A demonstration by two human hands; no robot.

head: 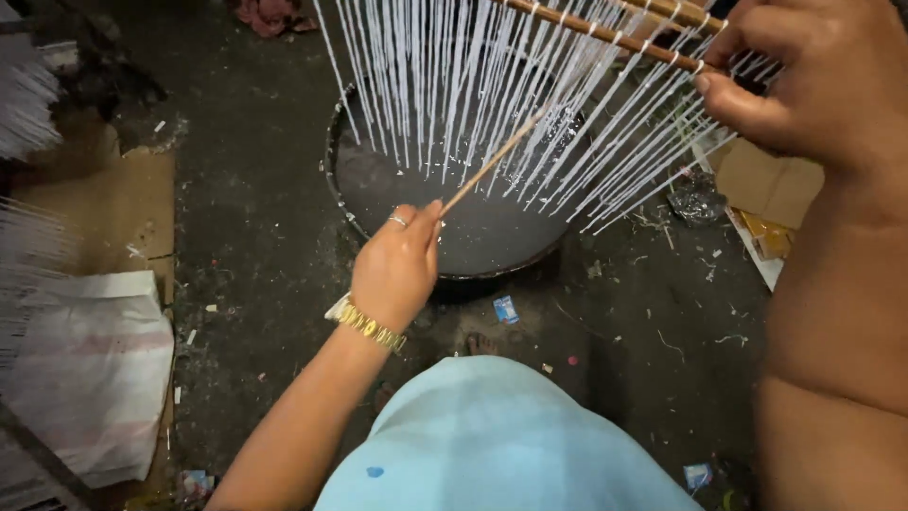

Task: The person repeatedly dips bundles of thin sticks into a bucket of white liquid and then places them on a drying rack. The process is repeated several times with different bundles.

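We look down and see our left hand [395,270] closed tight on a thin wooden stick [492,163]. The stick is pinched between the thumb and the fingers, and it points up and away from us into a curtain of hanging white strings [492,104]. There is a ring on one finger and a gold bracelet [367,327] on the wrist. Our right hand [804,80] is up high, closed around the end of a long wooden rod [605,38], with the thumb pressed under it. The white strings are tied along that rod and hang down from it in rows, over a big round black pan [445,218]. The pan sits on the dark floor and has grey liquid in it, with little white bits floating on top. Whether the string ends touch the liquid we cannot tell. Our two hands are well apart, one on each side of the strings. Left of the pan lie flat brown cardboard [113,208] and a white sack [90,369]. Near the pan, closer to us, a small blue scrap [506,309] lies on the floor. Our light blue dress [492,445] fills the bottom of the view.
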